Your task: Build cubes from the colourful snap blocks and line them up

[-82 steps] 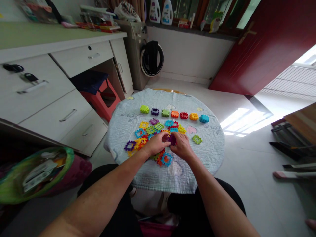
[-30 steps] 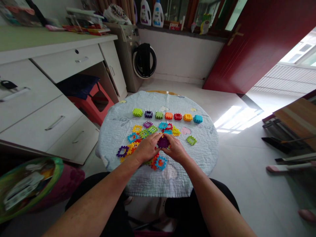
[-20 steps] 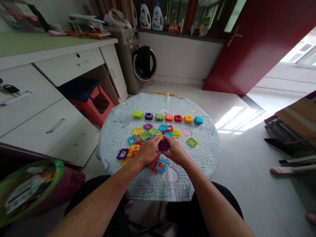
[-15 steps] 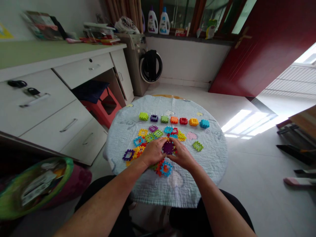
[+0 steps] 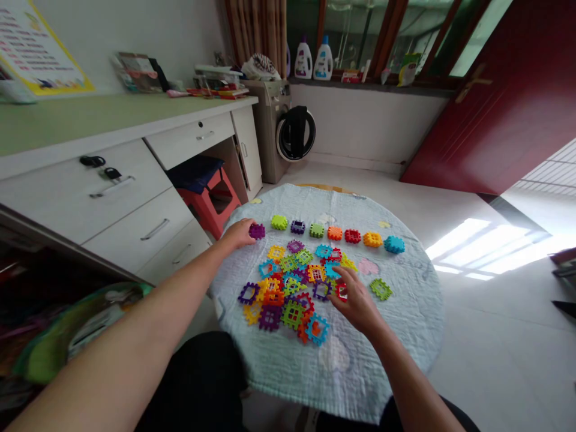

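At the left end of a row of stacked blocks, my left hand (image 5: 239, 234) is closed on a purple block (image 5: 257, 231). The block is at or just above the cloth; I cannot tell which. Beside it in the row are a lime block (image 5: 279, 222), a dark purple block (image 5: 297, 227) and an orange block (image 5: 335, 233), with several more to the right. My right hand (image 5: 354, 297) is over the right side of a loose pile of toothed plastic tiles, thumb and fingers apart. Closest to it are a dark purple frame tile (image 5: 322, 291) and a red tile (image 5: 342, 292), partly covered by the fingers.
A patterned cloth (image 5: 360, 354) covers the round table. One green tile (image 5: 381, 289) lies apart at the right. Left of the table are a white drawer cabinet (image 5: 130, 222), a red stool (image 5: 218, 201) and a lined bin (image 5: 45, 354). A washing machine (image 5: 270, 132) stands behind.
My hands, together around a purple piece over the pile, have parted. The left has carried the purple block to the row's left end. The right has opened above the tiles. The view has turned left.
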Available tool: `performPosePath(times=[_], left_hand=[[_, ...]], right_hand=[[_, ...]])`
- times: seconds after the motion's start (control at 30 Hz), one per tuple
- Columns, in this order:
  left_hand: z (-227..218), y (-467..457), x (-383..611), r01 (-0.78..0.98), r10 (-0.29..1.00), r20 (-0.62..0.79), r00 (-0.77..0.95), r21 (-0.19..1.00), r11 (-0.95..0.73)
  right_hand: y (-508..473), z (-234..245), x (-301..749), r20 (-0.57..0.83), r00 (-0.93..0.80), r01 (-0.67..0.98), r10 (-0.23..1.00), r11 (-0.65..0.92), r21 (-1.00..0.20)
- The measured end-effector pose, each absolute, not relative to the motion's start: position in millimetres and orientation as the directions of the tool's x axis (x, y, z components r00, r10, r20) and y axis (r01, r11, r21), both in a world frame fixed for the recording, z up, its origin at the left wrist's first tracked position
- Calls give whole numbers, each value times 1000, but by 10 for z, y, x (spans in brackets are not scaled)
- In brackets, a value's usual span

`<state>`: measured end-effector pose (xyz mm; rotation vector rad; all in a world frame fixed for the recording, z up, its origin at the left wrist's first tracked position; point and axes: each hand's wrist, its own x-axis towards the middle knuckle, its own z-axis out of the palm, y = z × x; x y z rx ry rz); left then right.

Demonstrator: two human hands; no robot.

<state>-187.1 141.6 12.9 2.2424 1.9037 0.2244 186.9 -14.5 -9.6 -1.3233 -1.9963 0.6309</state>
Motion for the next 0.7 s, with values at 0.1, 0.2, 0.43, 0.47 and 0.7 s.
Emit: performPosePath(times=[0.1,0.2,0.43,0.47,0.7], left_hand=[[114,1686,-1945,969,979,-37,198,157,-190],[133,1915,-1898,974,978,-57,203,116,-195],[87,2237,-1754,978,966,-167,196,107,-180],[71,2270,-1756,979,962,-197,191,106,-173],[-43,2437,-1814,980,954,-245,173,138,-143]], right_hand=[[-143,-100,1877,217,-270,620,938,342,-707],[-137,-102,1898,200,-257,619,946,320,-718],[-123,-57,1942,206,-235,621,950,310,-720],[-122,-49,1946,204,-236,624,950,309,-718],[-128,-54,1955,202,-245,625,948,314,-715]])
